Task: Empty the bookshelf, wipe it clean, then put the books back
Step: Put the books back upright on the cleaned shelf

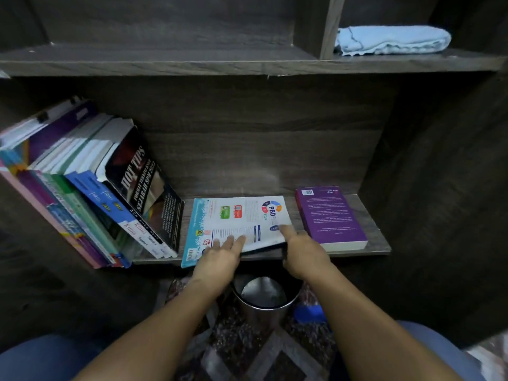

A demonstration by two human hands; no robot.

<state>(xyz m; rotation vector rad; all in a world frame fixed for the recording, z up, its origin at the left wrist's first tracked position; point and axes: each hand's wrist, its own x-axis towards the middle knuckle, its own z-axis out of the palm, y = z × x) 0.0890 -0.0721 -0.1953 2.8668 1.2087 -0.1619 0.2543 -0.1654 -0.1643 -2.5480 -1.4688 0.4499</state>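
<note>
Pinning the workbook [239, 215] flat on the lower shelf [376, 243], front edge past the lip, between the leaning row [90, 188] and the purple book [330, 215]: left hand [220, 257] with straight fingers pressed on the cover, right hand [303, 250] pinching the near right corner, forefinger on top, the rest seemingly curled under. Looks part done at best, with no books in view on the upper board [165, 56], the cloth [390, 39] folded in the top right bay, and no telling whether going out or coming back. Readable: "PBD" and "FIZIK" on the workbook, "HOT TIPS" on the black book [143, 185] ending the row, "Kimia" on two spines.
</note>
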